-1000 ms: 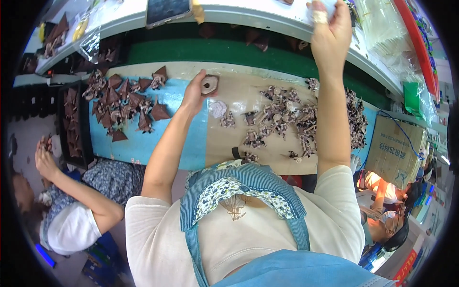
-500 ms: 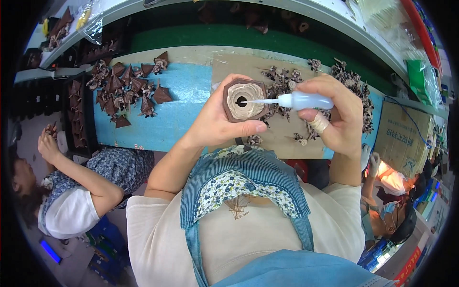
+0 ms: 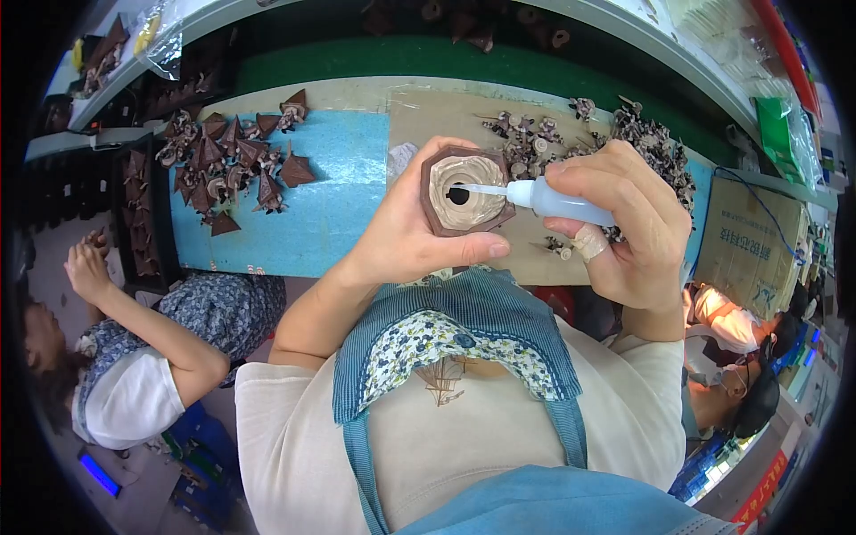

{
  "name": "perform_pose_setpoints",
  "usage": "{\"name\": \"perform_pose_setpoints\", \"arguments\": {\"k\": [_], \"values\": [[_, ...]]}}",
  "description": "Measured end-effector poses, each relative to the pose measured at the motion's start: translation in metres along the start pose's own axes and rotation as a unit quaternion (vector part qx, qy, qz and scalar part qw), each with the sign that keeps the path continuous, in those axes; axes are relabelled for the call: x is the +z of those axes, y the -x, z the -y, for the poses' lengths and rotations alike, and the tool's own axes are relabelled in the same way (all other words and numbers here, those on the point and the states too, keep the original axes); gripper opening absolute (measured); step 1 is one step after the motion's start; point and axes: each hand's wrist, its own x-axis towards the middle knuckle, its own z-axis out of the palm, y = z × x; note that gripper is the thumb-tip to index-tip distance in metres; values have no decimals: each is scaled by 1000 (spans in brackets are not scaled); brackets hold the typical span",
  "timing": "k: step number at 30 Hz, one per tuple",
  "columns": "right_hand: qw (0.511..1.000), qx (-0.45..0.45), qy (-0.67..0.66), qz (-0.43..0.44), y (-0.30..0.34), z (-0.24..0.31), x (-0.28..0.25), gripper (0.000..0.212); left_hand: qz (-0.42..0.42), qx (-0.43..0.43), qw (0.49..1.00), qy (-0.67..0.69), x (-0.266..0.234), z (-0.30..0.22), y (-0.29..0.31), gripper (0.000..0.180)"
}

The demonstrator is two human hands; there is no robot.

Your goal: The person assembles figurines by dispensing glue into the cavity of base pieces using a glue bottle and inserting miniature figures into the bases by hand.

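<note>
Your left hand point(image 3: 406, 245) is wrapped around one brown, six-sided piece point(image 3: 465, 190), held up over the near edge of the workbench point(image 3: 330, 214) with its pale, ridged face and a single dark centre hole turned toward you. Your right hand point(image 3: 635, 234) is closed on one small squeeze bottle point(image 3: 562, 201), translucent blue-white, held level; its thin white nozzle points left and its tip sits at the rim of that hole. One pale bandage is wound around a finger point(image 3: 589, 242) of the right hand. On the blue mat at the left of the bench lies one cluster of brown pointed pieces point(image 3: 232, 160), roughly a dozen or more, too crowded for an exact count. On the tan board behind your hands lies a second heap of small dark parts point(image 3: 642, 143), also too tangled to count. Two other people are in view: one seated person point(image 3: 134, 357) at the left, hands raised near a dark rack, and one person point(image 3: 740, 374) at the lower right, partly hidden by your shoulder. One brown cardboard box point(image 3: 744, 241) stands at the right.
</note>
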Motion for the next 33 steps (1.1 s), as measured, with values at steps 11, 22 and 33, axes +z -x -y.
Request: {"name": "perform_pose_setpoints", "arguments": {"k": [11,22,33], "values": [[995,76,-57,-3,9,-17,4,29,-17,-31,999,-35,-5,-11,-1,74],[925,103,-255,-263,-86,-111,12,29,-47,89,845,-525,-42,-40,-4,70],[938,150,81,-303,-122,-172,29,29,-230,409,726,-503,-76,-15,-24,64]]}}
